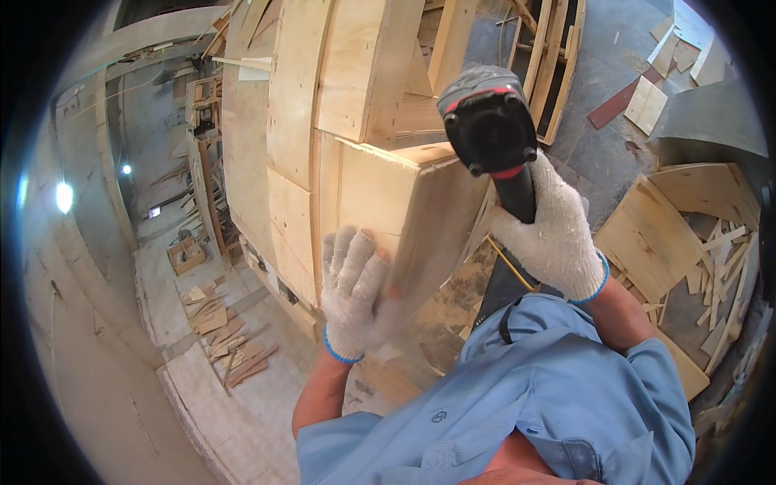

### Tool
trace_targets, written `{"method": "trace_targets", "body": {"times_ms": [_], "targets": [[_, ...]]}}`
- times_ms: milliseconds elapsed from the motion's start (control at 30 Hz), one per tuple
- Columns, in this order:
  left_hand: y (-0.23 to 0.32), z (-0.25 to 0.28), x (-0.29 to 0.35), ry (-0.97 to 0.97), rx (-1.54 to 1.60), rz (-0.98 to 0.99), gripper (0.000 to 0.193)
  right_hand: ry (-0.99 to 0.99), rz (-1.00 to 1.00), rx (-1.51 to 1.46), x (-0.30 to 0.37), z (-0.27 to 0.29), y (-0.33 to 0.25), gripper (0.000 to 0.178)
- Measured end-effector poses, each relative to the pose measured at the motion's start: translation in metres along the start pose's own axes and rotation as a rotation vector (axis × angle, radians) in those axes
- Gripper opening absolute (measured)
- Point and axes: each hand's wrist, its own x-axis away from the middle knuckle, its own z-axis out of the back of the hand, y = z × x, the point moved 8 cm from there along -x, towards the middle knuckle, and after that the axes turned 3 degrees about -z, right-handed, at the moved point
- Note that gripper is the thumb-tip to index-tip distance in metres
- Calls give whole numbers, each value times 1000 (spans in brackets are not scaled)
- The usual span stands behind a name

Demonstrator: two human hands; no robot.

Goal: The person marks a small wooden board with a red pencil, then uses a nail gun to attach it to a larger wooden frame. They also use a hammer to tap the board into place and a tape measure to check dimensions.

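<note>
In my right hand, gloved in white knit with a blue cuff, is the black handle of a nail gun with red trim. The gun is held up over the far right corner of a pale plywood box; its nose is hidden beneath its body. My left hand, in a matching glove, lies against the near face of the box with fingers stretched out. Behind the gun hand, a thin yellow line runs down toward my shirt.
Larger plywood panels stand beyond the box. Wood scraps litter the floor at left. Plywood offcuts are piled at right, near a slatted wooden frame. Several loose boards lie at the far right.
</note>
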Motion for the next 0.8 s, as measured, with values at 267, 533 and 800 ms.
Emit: {"method": "trace_targets", "body": {"times_ms": [267,533,800], "targets": [[-2,0,3,-6,-7,9,54,-75,85,57,7,-24,9,81],[-3,-1,2,-1,24,2,59,45,-38,38,20,-6,22,80],[-5,-1,6,-54,20,-4,68,74,-43,-1,25,2,35,54]]}}
